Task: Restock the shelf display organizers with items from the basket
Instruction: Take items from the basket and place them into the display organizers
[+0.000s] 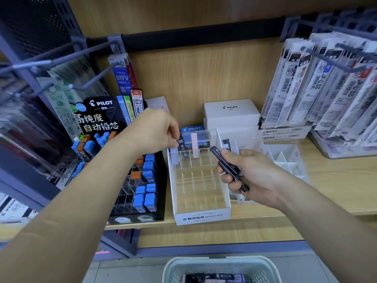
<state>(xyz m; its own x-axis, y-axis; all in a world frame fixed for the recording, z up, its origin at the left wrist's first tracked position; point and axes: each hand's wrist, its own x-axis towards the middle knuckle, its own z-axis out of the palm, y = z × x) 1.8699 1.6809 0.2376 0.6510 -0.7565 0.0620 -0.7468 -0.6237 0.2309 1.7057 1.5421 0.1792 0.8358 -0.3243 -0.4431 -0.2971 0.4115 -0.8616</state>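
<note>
A small dark case (180, 142) is pinched by the left hand (155, 129) at a back slot of the white plastic organizer (202, 218), likely to stand upright; spare slim black cases (226, 166) are gripped ready in the right hand (255, 173)

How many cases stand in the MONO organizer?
3: lavender case back-left corner, dark case pinched by left hand, pink case mid back row. Hand may hide more.

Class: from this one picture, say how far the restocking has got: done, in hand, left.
Done: a pink case and a few others stand in the back row of the MONO organizer. In hand: the left hand pinches a single case there; the right hand holds dark cases. Left: most compartments stand empty; the basket holds more.
</note>
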